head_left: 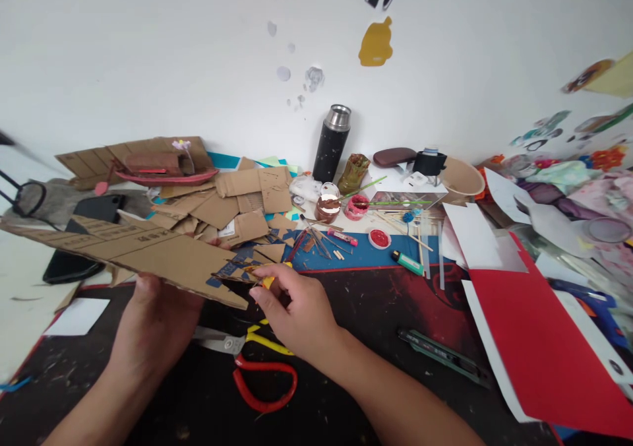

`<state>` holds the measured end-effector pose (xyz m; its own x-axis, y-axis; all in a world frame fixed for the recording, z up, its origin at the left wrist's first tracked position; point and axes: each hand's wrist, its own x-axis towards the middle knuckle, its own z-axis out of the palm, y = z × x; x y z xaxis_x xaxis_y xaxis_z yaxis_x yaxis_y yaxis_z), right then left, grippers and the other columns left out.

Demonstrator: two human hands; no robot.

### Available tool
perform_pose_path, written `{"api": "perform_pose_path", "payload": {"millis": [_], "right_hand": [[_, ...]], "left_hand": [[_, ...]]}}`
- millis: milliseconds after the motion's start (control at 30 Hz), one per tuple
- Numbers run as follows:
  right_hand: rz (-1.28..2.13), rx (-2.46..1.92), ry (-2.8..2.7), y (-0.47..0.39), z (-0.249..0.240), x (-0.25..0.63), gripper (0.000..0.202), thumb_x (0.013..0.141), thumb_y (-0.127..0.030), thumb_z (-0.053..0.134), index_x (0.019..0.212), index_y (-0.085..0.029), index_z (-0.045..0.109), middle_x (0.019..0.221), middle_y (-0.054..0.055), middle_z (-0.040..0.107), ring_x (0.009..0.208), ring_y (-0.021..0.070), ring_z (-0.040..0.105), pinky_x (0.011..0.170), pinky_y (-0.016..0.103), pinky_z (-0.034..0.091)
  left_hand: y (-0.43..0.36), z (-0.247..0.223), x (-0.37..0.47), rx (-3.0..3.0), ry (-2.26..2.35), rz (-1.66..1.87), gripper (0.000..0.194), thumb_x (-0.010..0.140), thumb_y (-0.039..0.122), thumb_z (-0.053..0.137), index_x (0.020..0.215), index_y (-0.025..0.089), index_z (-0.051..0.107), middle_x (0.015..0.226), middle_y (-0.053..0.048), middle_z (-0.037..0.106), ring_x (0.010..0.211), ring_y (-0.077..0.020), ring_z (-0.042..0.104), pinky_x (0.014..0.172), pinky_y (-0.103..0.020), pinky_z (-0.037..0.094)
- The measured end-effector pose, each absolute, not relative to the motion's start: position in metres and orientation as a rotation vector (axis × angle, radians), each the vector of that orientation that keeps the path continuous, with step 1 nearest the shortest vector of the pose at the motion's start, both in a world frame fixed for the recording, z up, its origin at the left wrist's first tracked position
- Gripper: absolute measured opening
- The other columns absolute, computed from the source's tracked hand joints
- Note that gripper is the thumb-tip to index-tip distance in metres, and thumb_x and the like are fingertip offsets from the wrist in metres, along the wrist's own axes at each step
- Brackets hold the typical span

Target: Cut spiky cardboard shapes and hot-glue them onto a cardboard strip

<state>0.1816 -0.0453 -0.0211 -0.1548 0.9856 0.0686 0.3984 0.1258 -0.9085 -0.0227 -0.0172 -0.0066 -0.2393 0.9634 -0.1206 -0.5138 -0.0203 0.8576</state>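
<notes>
My left hand (155, 320) grips a long, pointed piece of brown cardboard (148, 251) from below, thumb on its near edge. The piece is tilted above the dark mat and has printed characters on it. At its right end, my right hand (297, 301) has its fingers closed on a small yellow-handled tool (268, 282). The tool's front part lies against a cut in the cardboard; its kind is mostly hidden by the fingers. Below the hands, large scissors (230, 345) with red and yellow on the handles lie on the mat.
Cardboard scraps (217, 205) pile up behind the left hand, near a red model boat (168, 175). Paint jars (356, 208), a black thermos (332, 146) and a glue stick (408, 262) stand or lie beyond. A utility knife (442, 357) and red card (548, 347) lie right.
</notes>
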Motion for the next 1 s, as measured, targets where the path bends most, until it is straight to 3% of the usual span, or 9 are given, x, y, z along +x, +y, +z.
{"api": "perform_pose_path", "payload": {"millis": [233,467,700,1000], "right_hand": [[0.876,-1.365,-1.812,-0.046,-0.023,0.183,0.038,0.113,-0.048,0.077,0.144,-0.027,0.083,0.091,0.003,0.088,0.076,0.0203,0.081,0.082,0.03,0.062],[0.752,-1.329,-1.909,-0.045,-0.026,0.185,0.035,0.117,-0.048,0.073,0.141,-0.025,0.085,0.096,0.006,0.091,0.082,0.0218,0.086,0.09,0.031,0.065],[0.701,-1.308,-1.956,-0.044,-0.025,0.186,0.03,0.119,-0.043,0.069,0.137,-0.024,0.085,0.118,0.011,0.094,0.099,0.0248,0.09,0.097,0.033,0.067],[0.685,-1.305,-1.943,-0.043,-0.027,0.186,0.029,0.119,-0.043,0.07,0.135,-0.024,0.086,0.119,0.011,0.094,0.101,0.0257,0.091,0.099,0.034,0.068]], "left_hand": [[-0.02,-0.016,-0.027,0.542,0.98,1.477,0.077,0.066,0.071,0.111,0.126,0.028,0.09,0.131,-0.006,0.093,0.124,-0.0346,0.086,0.094,-0.039,0.077],[-0.021,-0.023,-0.03,0.504,0.92,1.448,0.067,0.077,0.065,0.108,0.133,0.035,0.089,0.141,-0.002,0.091,0.124,-0.0334,0.087,0.095,-0.039,0.077],[-0.021,-0.026,-0.03,0.475,0.93,1.432,0.075,0.074,0.066,0.109,0.137,0.033,0.088,0.14,-0.004,0.091,0.126,-0.0352,0.087,0.09,-0.039,0.078],[-0.02,-0.028,-0.034,0.462,0.931,1.409,0.067,0.078,0.064,0.107,0.134,0.033,0.088,0.139,-0.005,0.091,0.134,-0.0379,0.083,0.095,-0.042,0.077]]}}
